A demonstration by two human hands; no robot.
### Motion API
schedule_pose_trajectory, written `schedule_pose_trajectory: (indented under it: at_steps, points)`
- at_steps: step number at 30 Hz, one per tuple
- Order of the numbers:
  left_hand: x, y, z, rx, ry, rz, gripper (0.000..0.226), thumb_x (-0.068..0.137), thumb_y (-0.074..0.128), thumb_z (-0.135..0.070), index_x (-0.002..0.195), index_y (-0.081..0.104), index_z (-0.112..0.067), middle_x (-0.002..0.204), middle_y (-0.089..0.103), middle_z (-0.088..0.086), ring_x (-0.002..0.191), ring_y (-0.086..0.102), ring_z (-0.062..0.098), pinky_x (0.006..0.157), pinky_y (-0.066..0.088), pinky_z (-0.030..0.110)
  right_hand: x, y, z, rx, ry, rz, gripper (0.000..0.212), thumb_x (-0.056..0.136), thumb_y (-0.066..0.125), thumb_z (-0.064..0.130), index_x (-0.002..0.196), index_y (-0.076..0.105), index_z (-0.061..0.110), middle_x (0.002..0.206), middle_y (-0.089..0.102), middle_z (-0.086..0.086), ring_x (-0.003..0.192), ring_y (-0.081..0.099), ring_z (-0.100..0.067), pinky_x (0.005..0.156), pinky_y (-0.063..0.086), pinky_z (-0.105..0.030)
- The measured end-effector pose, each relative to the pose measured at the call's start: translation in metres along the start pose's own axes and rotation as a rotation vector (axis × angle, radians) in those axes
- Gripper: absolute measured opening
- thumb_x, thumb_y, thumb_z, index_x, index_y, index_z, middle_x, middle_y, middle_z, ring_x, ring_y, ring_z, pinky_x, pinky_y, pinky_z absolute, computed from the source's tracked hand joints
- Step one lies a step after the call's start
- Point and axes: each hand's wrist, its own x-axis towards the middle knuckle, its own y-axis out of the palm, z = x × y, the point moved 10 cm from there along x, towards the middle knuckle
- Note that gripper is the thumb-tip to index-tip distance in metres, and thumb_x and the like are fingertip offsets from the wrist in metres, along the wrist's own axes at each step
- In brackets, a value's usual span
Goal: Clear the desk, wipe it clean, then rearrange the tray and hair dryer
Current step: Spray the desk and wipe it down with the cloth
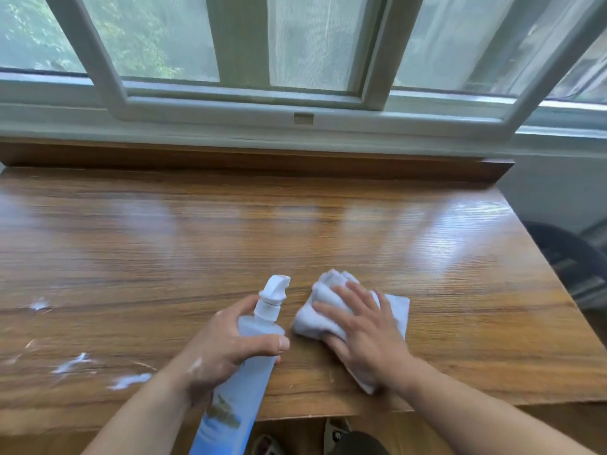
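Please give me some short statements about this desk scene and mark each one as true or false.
1. The left hand grips the spray bottle. True.
2. The right hand presses a sponge. False: it presses a white cloth on the desk.
3. White foam spots lie on the left part of the desk. True.
4. The tray and hair dryer stand on the desk. False: neither is in view.

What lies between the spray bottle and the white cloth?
Nothing: in the head view, only a narrow strip of bare desk separates the spray bottle from the white cloth.
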Motion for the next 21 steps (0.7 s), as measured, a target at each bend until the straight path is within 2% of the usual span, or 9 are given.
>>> schedule_pose_trajectory:
  at_steps: [5, 9, 13, 17, 19, 21]
  points:
    - [-0.005, -0.001, 0.014, 0.039, -0.014, -0.023, 0.051, 0.059, 0.088, -0.033, 0.107, 0.072, -0.033, 0.088, 0.075, 0.013, 0.088, 0.076, 0.035, 0.082, 0.057, 0.043, 0.11, -0.002, -0.024, 0.003, 0.156, 0.061, 0.048, 0.096, 0.035, 0.065, 0.143, 0.036, 0.053, 0.154, 0.03, 0.014, 0.151, 0.014, -0.019, 0.116, 0.02, -0.06]
    - [-0.012, 0.007, 0.021, 0.104, -0.021, -0.039, 0.056, 0.059, 0.086, -0.039, 0.112, 0.071, -0.037, 0.089, 0.073, 0.006, 0.079, 0.069, 0.016, 0.073, 0.054, 0.028, 0.139, -0.001, -0.03, 0.025, 0.199, 0.062, 0.043, 0.098, 0.032, 0.061, 0.14, 0.037, 0.054, 0.149, 0.035, 0.013, 0.148, 0.017, -0.018, 0.116, 0.017, -0.059]
    - [-0.022, 0.022, 0.024, 0.157, -0.028, -0.04, 0.057, 0.059, 0.086, -0.04, 0.114, 0.071, -0.039, 0.085, 0.071, -0.002, 0.076, 0.066, 0.012, 0.07, 0.052, 0.026, 0.097, -0.002, -0.019, 0.03, 0.078, 0.018, 0.039, 0.097, 0.039, 0.057, 0.135, 0.047, 0.051, 0.148, 0.039, 0.01, 0.146, 0.024, -0.019, 0.116, 0.018, -0.058]
    - [-0.038, 0.046, 0.026, 0.239, -0.031, 0.004, 0.062, 0.057, 0.086, -0.049, 0.116, 0.07, -0.041, 0.089, 0.071, -0.01, 0.083, 0.066, 0.009, 0.08, 0.051, 0.029, 0.022, -0.003, -0.022, 0.028, -0.038, -0.031, 0.041, 0.092, 0.047, 0.056, 0.131, 0.053, 0.048, 0.145, 0.045, 0.006, 0.144, 0.032, -0.024, 0.113, 0.025, -0.062]
    - [-0.049, 0.058, 0.032, 0.292, -0.037, 0.034, 0.066, 0.059, 0.087, -0.052, 0.121, 0.068, -0.04, 0.098, 0.074, -0.012, 0.092, 0.067, 0.01, 0.089, 0.049, 0.034, -0.01, -0.005, -0.038, 0.02, -0.033, -0.033, 0.041, 0.092, 0.045, 0.056, 0.132, 0.052, 0.049, 0.143, 0.046, 0.007, 0.143, 0.033, -0.024, 0.111, 0.027, -0.061]
    - [-0.061, 0.069, 0.038, 0.327, -0.044, 0.045, 0.065, 0.059, 0.086, -0.053, 0.12, 0.068, -0.039, 0.092, 0.071, -0.013, 0.087, 0.064, 0.008, 0.087, 0.046, 0.034, -0.036, -0.01, -0.055, 0.014, 0.007, -0.04, 0.043, 0.093, 0.038, 0.057, 0.133, 0.051, 0.05, 0.144, 0.045, 0.009, 0.143, 0.033, -0.023, 0.112, 0.027, -0.06]
